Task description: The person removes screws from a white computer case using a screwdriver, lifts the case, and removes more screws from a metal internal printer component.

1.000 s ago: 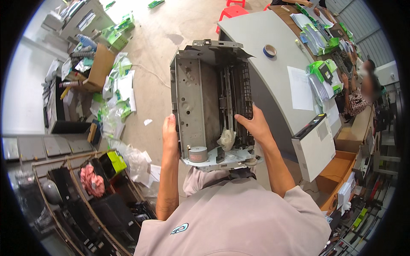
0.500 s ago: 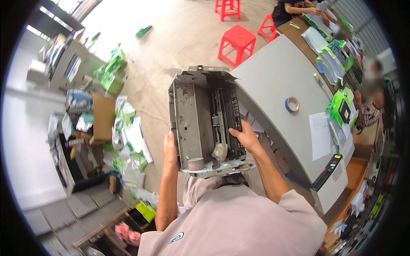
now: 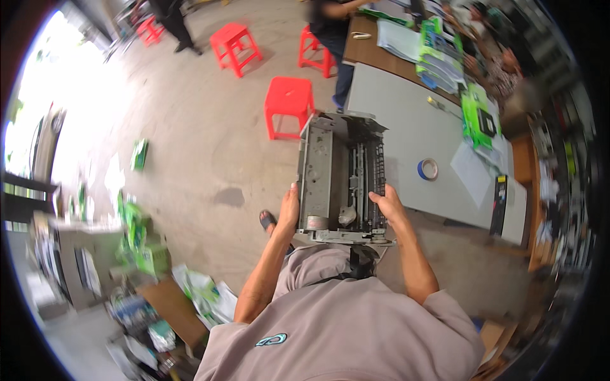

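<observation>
Two bare hands (image 3: 290,208) (image 3: 390,206) | one metal machine frame (image 3: 340,171) | four red plastic stools (image 3: 289,95) (image 3: 230,36) (image 3: 310,43) (image 3: 150,29) | one tape roll (image 3: 422,169) | one grey counter (image 3: 406,124)

Open grey machine frame (image 3: 344,168), held between left hand (image 3: 290,208) and right hand (image 3: 389,206), hollow facing up, holed metal panel (image 3: 318,171) along its left edge, black ribbed strip (image 3: 380,162) along its right, cylinder (image 3: 317,223) at near left corner, whitish lump (image 3: 347,216) beside it.

Strong white light glares at the upper left, washing out part of the beige floor (image 3: 190,127), which has a dark patch (image 3: 229,197). Four red stools (image 3: 289,96) stand on it. Rightward, a pale grey counter (image 3: 394,120) meets a brown-topped table (image 3: 363,51); the right edge is dim and blurred.
</observation>
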Tool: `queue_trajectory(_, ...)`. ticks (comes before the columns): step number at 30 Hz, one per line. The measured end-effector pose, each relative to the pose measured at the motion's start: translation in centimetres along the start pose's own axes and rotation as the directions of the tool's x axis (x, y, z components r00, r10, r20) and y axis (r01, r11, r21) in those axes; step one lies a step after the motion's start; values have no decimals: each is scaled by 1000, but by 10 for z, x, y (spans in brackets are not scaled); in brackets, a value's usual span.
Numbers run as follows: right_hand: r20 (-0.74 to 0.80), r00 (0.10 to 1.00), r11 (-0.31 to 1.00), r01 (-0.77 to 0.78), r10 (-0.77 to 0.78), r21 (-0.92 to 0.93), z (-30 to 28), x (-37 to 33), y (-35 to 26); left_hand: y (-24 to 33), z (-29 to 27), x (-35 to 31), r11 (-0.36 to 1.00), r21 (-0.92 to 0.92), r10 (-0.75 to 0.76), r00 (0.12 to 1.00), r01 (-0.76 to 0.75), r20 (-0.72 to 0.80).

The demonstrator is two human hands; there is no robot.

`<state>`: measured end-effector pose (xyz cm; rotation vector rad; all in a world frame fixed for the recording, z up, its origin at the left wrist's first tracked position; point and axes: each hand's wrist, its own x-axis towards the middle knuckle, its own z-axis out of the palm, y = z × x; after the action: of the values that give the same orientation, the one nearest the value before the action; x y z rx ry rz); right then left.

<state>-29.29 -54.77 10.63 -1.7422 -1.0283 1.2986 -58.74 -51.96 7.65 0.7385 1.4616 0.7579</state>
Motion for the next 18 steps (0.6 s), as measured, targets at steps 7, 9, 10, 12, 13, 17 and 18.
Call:
queue_trajectory(7,-436,864,965,-191,253,182,78,-22,-1,49,-21,129,963,266,-83,885,-47,458)
queue_trajectory(9,-510,801,946,-215,314,244,90,-10,-10,66,-13,162,944,321,-120,824,-78,553)
queue_trajectory(10,-536,773,936,-219,338,275,95,-5,-14,73,-7,172,951,301,-135,785,-68,605)
queue_trajectory(12,-577,725,920,-217,376,327,105,6,-25,76,-1,202,951,301,-162,724,-65,671)
queue_trajectory(13,-606,707,929,-229,364,291,108,17,-35,65,3,232,928,358,-171,736,-103,655)
queue_trajectory(17,-672,645,929,-297,365,220,98,46,-6,65,24,249,930,366,-235,745,-14,625)
queue_trajectory(18,-671,647,927,-324,362,187,86,77,-14,90,35,272,918,395,-240,744,-34,623)
